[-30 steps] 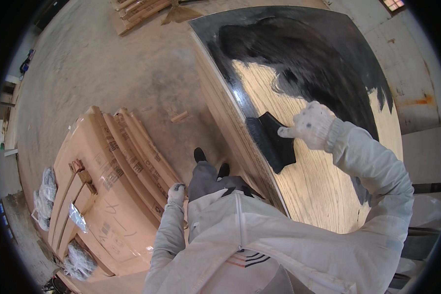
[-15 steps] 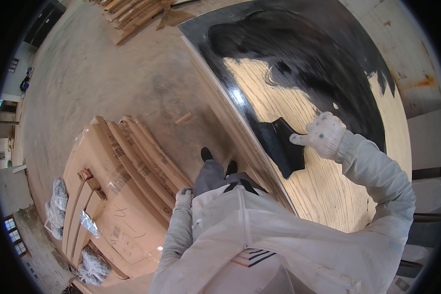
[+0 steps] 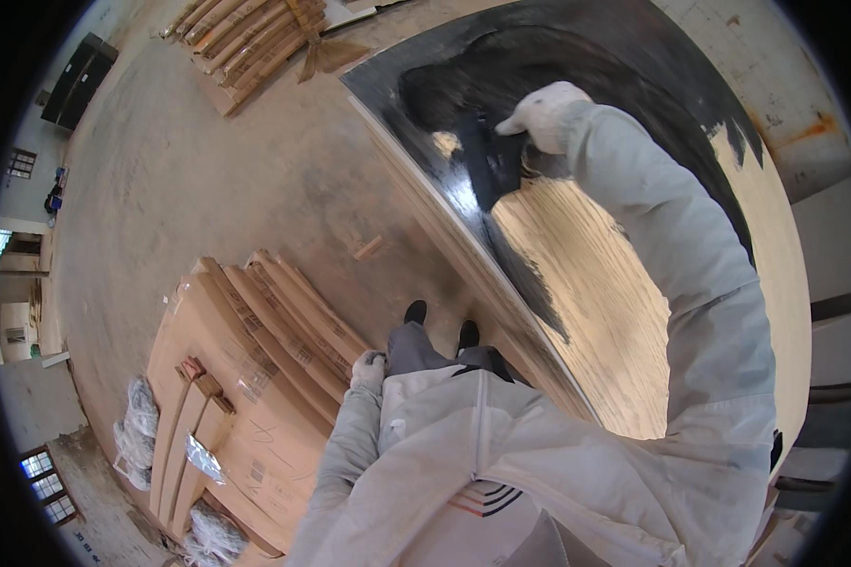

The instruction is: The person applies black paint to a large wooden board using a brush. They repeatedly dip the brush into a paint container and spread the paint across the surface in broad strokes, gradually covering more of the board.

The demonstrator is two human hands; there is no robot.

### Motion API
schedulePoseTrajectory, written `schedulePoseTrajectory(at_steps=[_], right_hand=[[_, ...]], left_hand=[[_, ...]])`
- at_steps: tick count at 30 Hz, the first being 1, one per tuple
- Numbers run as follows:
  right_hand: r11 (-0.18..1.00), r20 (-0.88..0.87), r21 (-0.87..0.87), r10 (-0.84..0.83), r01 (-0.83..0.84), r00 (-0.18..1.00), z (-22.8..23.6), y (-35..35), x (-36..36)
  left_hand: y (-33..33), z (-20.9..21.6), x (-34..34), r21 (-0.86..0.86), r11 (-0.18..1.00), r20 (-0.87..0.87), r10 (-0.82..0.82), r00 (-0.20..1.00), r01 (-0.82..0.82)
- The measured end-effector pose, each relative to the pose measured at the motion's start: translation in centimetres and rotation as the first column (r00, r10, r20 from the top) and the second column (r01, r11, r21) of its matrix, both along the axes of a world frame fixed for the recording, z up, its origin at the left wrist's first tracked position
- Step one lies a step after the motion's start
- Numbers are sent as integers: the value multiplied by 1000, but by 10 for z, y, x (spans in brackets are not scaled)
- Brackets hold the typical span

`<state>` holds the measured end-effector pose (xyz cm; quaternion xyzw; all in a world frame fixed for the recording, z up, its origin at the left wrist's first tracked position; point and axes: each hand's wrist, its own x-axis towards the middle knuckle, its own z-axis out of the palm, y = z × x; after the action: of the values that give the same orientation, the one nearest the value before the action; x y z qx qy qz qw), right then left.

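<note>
A pale wooden panel (image 3: pixel 577 255) lies flat to my right, with wet black coating spread over its far part and left edge. My right hand (image 3: pixel 550 115), in a whitish glove, is closed on a broad black spreader (image 3: pixel 494 163). The spreader's blade rests on the coated surface near the panel's far left side, and its grip is mostly covered by the hand. Down beside my left thigh is my gloved left hand (image 3: pixel 369 369), its fingers curled. It is next to the edge of a cardboard-wrapped stack; whatever it may hold is hidden.
Several flat cardboard packages (image 3: pixel 255 369) are stacked at my left, with wooden strips (image 3: pixel 182 425) and clear plastic wrap (image 3: pixel 140 425) on and beside them. More wrapped boards (image 3: pixel 251 42) lie at the far left. A small wood scrap (image 3: pixel 369 248) is on the concrete floor.
My right hand has moved the spreader away from me and left along the panel, leaving more black over the bare wood. The left hand stays by my thigh. The view has shifted slightly.
</note>
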<state>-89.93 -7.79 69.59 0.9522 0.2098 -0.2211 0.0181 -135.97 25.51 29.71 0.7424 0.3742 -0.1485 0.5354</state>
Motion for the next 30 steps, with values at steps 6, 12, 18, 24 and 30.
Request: schedulePoseTrajectory(at_steps=[6,12,18,24,30], right_hand=[[993,36,-77,-91,93,995,21,-63,-31],[878,16,401,-292,261,956,-41,-89,-110],[-91,-815,504,-378,859,439,-44,27,-167],[-589,-887,445,-188,674,421,-67,126,-165],[-496,-853,488,-96,719,513,-76,142,-146]], left_hand=[[25,4,5,-48,995,44,95,995,-93],[26,113,105,242,938,98,-279,955,249],[-14,280,226,495,659,592,-733,335,567],[-45,362,295,659,472,379,-881,284,586],[-48,348,350,771,90,-120,-952,282,630]])
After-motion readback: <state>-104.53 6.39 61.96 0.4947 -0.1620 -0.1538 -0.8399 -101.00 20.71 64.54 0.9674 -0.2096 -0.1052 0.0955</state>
